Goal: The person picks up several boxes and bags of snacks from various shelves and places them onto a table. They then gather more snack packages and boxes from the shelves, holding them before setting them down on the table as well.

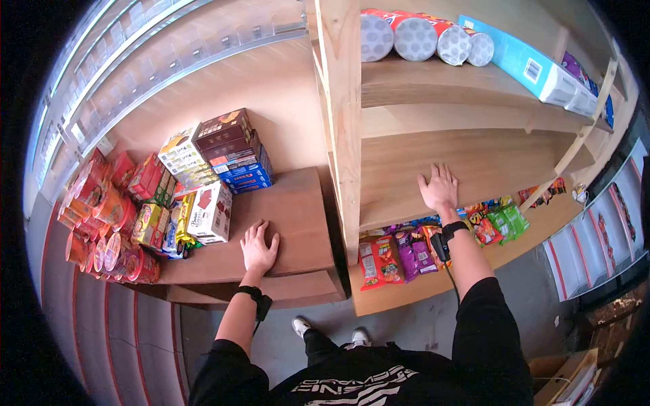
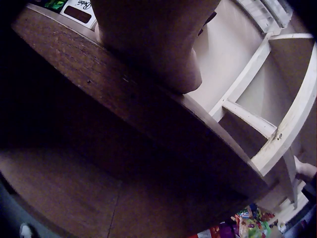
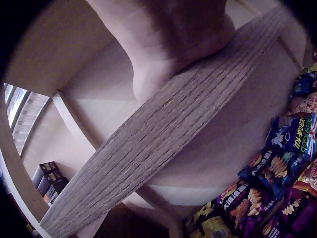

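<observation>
My left hand (image 1: pixel 259 247) rests with fingers spread on the dark brown cabinet top (image 1: pixel 298 210), near its front edge. A white box (image 1: pixel 210 212) with dark print stands just left of it. In the left wrist view the same hand (image 2: pixel 153 44) lies over the cabinet's edge. My right hand (image 1: pixel 439 188) lies flat, fingers straight, on the bare middle shelf (image 1: pixel 501 159) of the wooden rack. From the right wrist camera, the hand (image 3: pixel 173 44) shows at the shelf's front edge (image 3: pixel 163 134), its fingers hidden. Neither hand holds anything.
Stacked cartons (image 1: pixel 233 145) and instant noodle cups (image 1: pixel 118 254) crowd the cabinet's left side. Snack bags (image 1: pixel 381 262) line the rack's low shelf. Tubes (image 1: pixel 414 38) and a blue carton (image 1: pixel 514 57) sit on its upper shelf. A wooden post (image 1: pixel 342 128) divides cabinet from rack.
</observation>
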`<state>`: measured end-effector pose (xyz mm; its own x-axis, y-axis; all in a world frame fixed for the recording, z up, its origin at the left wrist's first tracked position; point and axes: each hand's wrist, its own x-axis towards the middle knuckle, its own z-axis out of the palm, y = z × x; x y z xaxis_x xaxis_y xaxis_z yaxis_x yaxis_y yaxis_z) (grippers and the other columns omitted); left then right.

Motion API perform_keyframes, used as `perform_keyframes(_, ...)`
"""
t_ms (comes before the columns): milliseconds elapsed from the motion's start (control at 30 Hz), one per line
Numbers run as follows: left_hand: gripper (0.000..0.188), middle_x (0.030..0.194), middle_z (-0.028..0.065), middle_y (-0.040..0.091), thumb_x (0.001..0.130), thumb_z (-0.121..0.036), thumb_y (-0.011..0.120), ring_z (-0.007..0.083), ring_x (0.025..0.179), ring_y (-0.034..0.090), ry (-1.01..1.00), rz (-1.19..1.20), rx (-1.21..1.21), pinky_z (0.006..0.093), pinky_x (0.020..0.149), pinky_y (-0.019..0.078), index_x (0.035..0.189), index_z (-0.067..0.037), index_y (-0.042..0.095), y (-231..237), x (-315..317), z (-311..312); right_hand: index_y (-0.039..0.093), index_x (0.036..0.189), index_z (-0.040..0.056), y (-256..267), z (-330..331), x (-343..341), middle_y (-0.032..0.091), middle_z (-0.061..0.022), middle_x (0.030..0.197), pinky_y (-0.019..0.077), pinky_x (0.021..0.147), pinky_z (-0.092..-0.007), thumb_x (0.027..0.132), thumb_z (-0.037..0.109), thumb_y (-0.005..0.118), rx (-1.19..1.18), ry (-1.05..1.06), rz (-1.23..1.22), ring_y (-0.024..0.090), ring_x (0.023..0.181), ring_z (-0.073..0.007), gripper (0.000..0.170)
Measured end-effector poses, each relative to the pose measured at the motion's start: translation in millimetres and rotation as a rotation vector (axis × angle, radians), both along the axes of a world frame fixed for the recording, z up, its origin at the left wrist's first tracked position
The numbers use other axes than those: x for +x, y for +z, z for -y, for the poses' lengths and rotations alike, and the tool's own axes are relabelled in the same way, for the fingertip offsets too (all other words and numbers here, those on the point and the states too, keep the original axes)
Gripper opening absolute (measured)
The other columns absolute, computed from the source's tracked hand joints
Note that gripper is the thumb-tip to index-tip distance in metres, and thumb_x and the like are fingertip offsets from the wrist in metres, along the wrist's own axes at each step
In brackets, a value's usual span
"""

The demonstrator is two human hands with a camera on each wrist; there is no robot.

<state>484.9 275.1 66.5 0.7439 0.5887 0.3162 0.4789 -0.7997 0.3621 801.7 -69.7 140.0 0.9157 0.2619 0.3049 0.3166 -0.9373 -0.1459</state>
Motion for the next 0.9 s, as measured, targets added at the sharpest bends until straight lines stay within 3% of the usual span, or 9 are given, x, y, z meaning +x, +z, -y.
perform_keyframes(900,0.054,0.141,0.0165,0.040,0.090,-0.033,0.053,0.0306,0.133,0.035,-0.071,-0.033,0.020,0.0453,0.109,0.0249,0.134,-0.003,0.044,4.2,-2.3,0.5,0.042,0.140,0.0071,6.7,1.5,-5.4,0.035,-0.0156,0.149,0.0235,0.112,-0.0437,0.092,0.049,0.046,-0.026,-0.020,-0.024,0.028,0.140,-0.0288,0.064)
